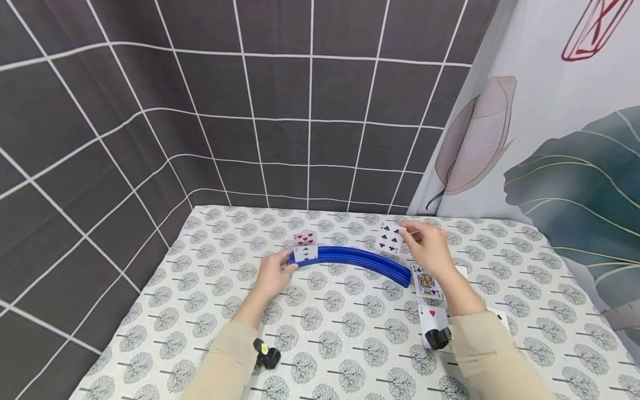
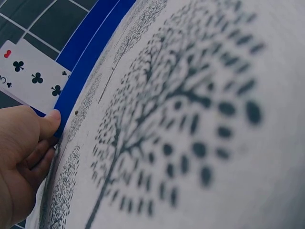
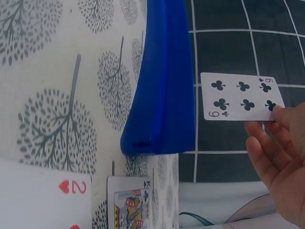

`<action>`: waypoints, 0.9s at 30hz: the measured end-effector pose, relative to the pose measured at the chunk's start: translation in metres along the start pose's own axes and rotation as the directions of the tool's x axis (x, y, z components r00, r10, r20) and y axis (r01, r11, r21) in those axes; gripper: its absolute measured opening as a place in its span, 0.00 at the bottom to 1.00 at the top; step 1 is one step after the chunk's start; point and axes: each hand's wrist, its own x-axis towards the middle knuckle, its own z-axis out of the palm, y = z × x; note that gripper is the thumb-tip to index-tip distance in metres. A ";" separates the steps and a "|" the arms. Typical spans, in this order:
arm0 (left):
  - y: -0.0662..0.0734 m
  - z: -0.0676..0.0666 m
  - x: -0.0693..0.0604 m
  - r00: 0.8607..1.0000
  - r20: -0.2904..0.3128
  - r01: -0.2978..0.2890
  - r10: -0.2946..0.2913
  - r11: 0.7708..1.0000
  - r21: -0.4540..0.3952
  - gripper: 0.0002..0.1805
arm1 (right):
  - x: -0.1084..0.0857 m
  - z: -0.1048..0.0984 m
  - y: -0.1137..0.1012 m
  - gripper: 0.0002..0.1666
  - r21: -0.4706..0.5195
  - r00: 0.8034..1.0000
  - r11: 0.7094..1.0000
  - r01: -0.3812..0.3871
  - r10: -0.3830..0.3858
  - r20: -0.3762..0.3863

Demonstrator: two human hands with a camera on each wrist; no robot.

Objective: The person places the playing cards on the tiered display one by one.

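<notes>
A curved blue card holder (image 1: 357, 256) lies on the table. My left hand (image 1: 272, 276) grips its left end, the thumb against the front edge in the left wrist view. At that end a three of clubs (image 2: 37, 76) stands in the holder, with a hearts card (image 1: 304, 239) upright behind it. Between thumb and fingers, my right hand (image 1: 429, 247) pinches a six of clubs (image 3: 240, 98) by one edge. This card is held up above the holder's right part, apart from it.
Right of the holder lie a face-up king (image 1: 427, 282) and a two of hearts (image 1: 431, 314). Another card (image 1: 501, 318) is partly hidden by the right forearm. Tree-patterned cloth (image 1: 320, 339) covers the table; a dark gridded curtain (image 1: 280, 139) hangs behind.
</notes>
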 end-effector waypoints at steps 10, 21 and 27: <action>-0.001 0.001 0.001 1.000 0.007 0.017 -0.017 1.000 -0.013 0.28 | 0.004 0.010 -0.008 0.09 0.036 1.000 0.999 0.000 -0.001 0.026; 0.002 0.000 0.000 0.999 0.013 0.032 -0.032 0.999 -0.019 0.28 | 0.008 0.025 -0.011 0.07 0.063 0.999 0.998 0.014 -0.016 0.030; 0.002 -0.001 -0.001 0.999 0.011 0.030 -0.030 0.999 -0.021 0.28 | 0.010 0.032 -0.017 0.06 0.080 0.998 0.996 0.046 -0.049 0.034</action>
